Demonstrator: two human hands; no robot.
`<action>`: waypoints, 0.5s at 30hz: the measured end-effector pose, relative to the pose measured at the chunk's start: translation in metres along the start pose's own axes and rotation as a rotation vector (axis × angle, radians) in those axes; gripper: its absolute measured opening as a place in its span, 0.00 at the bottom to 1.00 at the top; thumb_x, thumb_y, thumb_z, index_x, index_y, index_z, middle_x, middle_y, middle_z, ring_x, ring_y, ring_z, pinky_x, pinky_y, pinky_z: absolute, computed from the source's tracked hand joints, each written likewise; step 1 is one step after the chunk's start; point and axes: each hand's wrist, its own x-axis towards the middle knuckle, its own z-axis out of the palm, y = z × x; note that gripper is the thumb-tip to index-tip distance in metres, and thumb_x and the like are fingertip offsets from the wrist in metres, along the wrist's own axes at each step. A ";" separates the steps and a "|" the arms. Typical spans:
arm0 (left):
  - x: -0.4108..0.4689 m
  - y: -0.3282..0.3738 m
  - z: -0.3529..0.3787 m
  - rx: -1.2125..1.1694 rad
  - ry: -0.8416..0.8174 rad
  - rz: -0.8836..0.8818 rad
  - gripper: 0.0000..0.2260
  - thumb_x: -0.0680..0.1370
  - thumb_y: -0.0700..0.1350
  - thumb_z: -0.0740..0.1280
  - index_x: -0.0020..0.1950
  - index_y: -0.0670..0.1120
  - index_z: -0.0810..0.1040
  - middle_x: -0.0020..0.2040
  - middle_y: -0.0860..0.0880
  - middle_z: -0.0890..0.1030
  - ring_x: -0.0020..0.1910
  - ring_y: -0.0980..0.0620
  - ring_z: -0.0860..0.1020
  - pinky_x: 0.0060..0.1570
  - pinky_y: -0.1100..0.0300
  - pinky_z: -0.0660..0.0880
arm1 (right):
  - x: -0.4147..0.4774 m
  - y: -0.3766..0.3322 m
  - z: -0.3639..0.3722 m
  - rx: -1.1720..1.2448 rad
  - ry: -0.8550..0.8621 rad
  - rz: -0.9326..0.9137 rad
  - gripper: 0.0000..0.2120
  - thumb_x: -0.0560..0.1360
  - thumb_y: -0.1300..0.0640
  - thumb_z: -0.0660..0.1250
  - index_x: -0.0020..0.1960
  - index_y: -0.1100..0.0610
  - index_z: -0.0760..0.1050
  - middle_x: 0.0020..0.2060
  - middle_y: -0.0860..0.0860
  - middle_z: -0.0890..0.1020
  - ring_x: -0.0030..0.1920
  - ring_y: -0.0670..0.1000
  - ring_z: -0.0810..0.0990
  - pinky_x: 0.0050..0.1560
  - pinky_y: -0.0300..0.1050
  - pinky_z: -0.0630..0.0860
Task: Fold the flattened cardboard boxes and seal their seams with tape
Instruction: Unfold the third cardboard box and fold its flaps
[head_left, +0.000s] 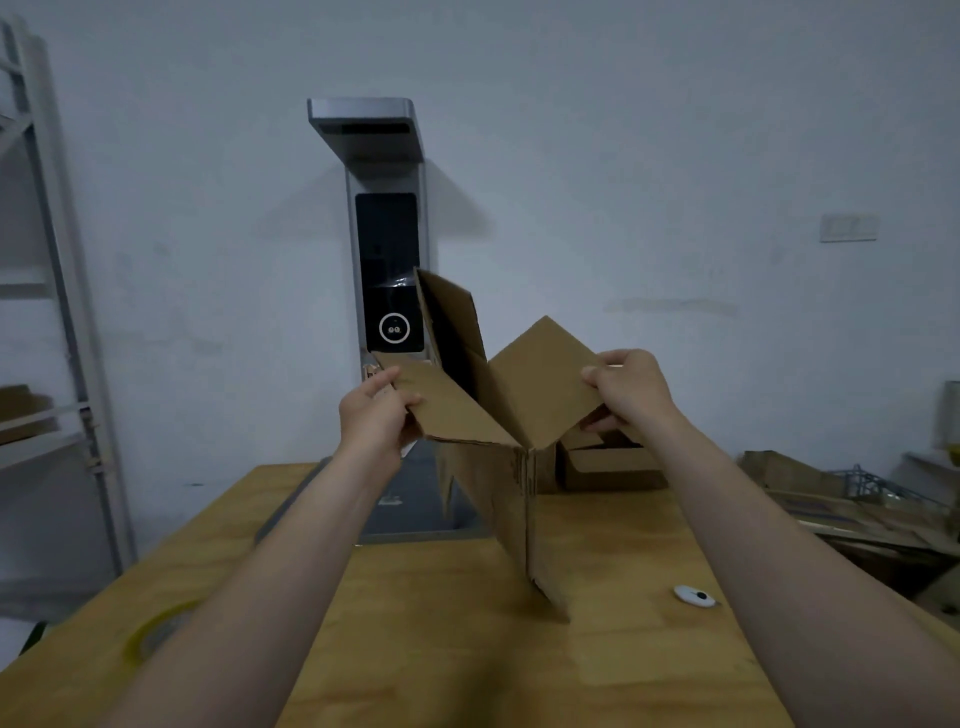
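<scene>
Wooden surface (447, 649), seen from the head view, runs from the near edge to the grey wall. A tall grey device with a dark panel (387, 234) stands at its far end, and a metal shelf rack (57, 291) stands at the left. A pile of flattened cardboard (831, 499) lies low at the right, off the surface. The cardboard box (498, 483), partly opened, is held up over the middle of the surface with one corner edge facing the camera. Its lowest flap hangs close to the wood, and contact cannot be told. One upper flap stands upright at the back. A smaller brown box (613, 467) sits behind it on the surface. The left grip (376, 410) pinches the left upper flap, thumb on top. The right grip (631, 389) curls its fingers over the edge of the right upper flap. A clear tape roll (156, 631) lies flat near the left edge. A small white object (694, 596) lies to the right.
</scene>
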 end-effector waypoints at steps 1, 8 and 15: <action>-0.001 -0.009 -0.001 0.013 0.008 -0.013 0.20 0.77 0.29 0.68 0.65 0.48 0.79 0.61 0.40 0.81 0.49 0.45 0.84 0.30 0.62 0.79 | 0.000 0.006 0.001 -0.040 -0.010 -0.011 0.15 0.81 0.60 0.68 0.67 0.55 0.72 0.58 0.55 0.78 0.47 0.59 0.84 0.37 0.58 0.85; 0.002 -0.025 -0.002 0.050 0.031 -0.006 0.17 0.77 0.32 0.71 0.61 0.49 0.82 0.64 0.42 0.80 0.53 0.44 0.84 0.36 0.59 0.81 | -0.002 0.035 0.008 -1.010 -0.004 -0.391 0.26 0.78 0.66 0.65 0.69 0.41 0.74 0.67 0.53 0.71 0.63 0.60 0.68 0.62 0.54 0.72; 0.004 -0.025 0.022 0.053 0.019 0.033 0.19 0.77 0.33 0.72 0.66 0.47 0.80 0.63 0.42 0.80 0.54 0.41 0.83 0.35 0.59 0.82 | -0.028 0.008 0.040 -0.707 -0.397 -0.378 0.21 0.75 0.34 0.67 0.58 0.47 0.84 0.51 0.44 0.84 0.52 0.46 0.81 0.54 0.47 0.81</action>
